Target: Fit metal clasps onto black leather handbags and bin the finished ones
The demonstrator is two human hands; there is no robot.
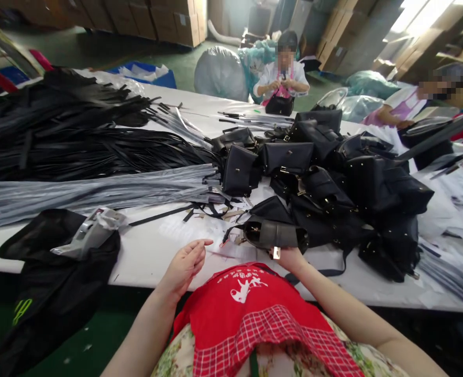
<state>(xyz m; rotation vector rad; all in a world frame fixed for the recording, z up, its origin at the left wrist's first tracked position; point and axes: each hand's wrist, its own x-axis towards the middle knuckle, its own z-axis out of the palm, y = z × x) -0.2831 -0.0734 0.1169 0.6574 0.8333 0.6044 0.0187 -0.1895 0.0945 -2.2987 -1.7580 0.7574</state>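
Observation:
My right hand (289, 258) is under a small black handbag (274, 235), gripping its near side. A gold-coloured clasp (276, 253) shows at the bag's near edge, and its top is partly open. A strap end with a red tip (224, 242) sticks out to the left. Left of the bag, my left hand (186, 266) hovers over the white tabletop (153, 267), its fingers curled in and the forefinger pointing right. Whatever those fingers may hold is hidden. Right behind the held bag lies a pile of black handbags (321, 183).
Black straps (78, 152) and grey-wrapped strips (98, 189) cover the left side. A black cloth bag (58, 277) hangs over the near edge, a grey-white packet (92, 233) on it. One co-worker (282, 78) sits across the table, another (406, 107) at right.

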